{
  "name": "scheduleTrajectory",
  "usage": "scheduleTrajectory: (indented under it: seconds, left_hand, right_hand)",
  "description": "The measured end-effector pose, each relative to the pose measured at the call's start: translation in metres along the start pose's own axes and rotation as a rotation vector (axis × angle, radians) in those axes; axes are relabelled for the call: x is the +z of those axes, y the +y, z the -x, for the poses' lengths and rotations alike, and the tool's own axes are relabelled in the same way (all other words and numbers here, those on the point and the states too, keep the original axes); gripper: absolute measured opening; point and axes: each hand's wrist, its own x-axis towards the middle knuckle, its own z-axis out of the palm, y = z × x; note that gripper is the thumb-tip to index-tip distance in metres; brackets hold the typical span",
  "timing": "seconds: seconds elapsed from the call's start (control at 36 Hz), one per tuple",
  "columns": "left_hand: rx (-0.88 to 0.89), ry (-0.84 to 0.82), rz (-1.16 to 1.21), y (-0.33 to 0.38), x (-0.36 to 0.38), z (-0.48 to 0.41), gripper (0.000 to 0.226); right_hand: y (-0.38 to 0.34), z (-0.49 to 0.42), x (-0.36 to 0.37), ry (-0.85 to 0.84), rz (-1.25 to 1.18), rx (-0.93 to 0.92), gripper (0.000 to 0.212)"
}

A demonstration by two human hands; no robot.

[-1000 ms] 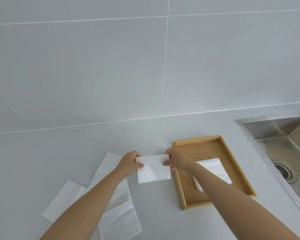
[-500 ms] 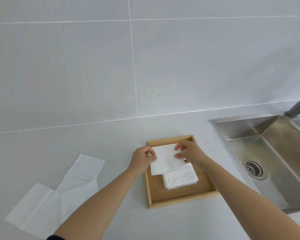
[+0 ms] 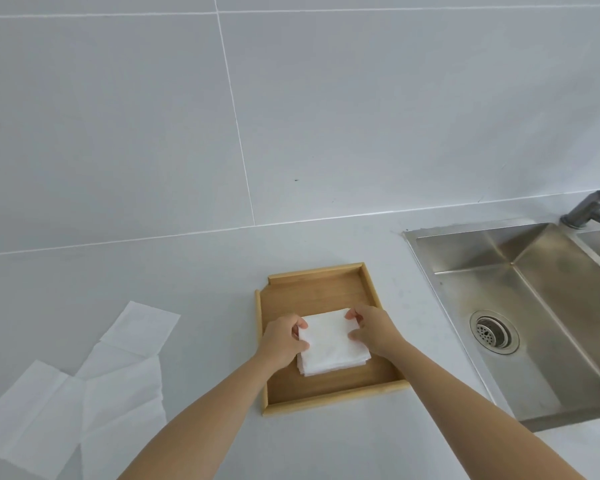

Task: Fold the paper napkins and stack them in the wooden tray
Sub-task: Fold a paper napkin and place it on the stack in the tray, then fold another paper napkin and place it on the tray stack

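Note:
A wooden tray (image 3: 312, 282) lies on the grey counter in the middle of the view. Inside it sits a small stack of folded white napkins (image 3: 329, 367). A folded napkin (image 3: 328, 339) rests on top of that stack. My left hand (image 3: 283, 341) pinches its left edge and my right hand (image 3: 371, 327) pinches its right edge. Several unfolded white napkins (image 3: 94, 386) lie spread and overlapping on the counter to the left.
A steel sink (image 3: 534, 306) with a round drain (image 3: 494, 331) is set into the counter right of the tray. A grey tap (image 3: 593, 209) stands at its far right corner. A tiled wall rises behind the counter.
Both hands carried the folded napkin from the counter left of the tray over the tray and lowered it onto the stack. The view shifted rightwards.

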Motion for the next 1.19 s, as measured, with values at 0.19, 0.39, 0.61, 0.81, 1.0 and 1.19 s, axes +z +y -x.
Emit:
scheduleTrajectory:
  seconds: [0.19,0.39,0.61,0.81,1.0,1.19]
  left_hand:
    - [0.086,-0.030,-0.205,0.001,0.001,0.002,0.033]
    - [0.277,-0.021,-0.590,0.011,-0.008,0.004,0.043]
    - [0.219,0.068,-0.817,-0.007,-0.053,0.015,0.058]
    - [0.116,0.276,-0.919,-0.050,-0.108,0.042,0.059]
    - [0.027,0.314,-0.921,-0.103,-0.161,0.070,0.061]
    - [-0.014,0.275,-0.777,-0.159,-0.199,0.096,0.069]
  right_hand:
    - [0.002,0.002,0.000,-0.064,0.192,-0.009,0.038]
    - [-0.003,0.011,-0.016,-0.127,0.410,0.031,0.048]
    - [-0.047,0.022,-0.022,-0.006,0.518,-0.105,0.073]
    - [-0.104,0.031,0.003,0.083,0.642,-0.264,0.097]
    - [-0.158,0.025,0.057,0.104,0.667,-0.401,0.123]
    - [-0.213,0.031,0.115,-0.028,0.698,-0.443,0.079]
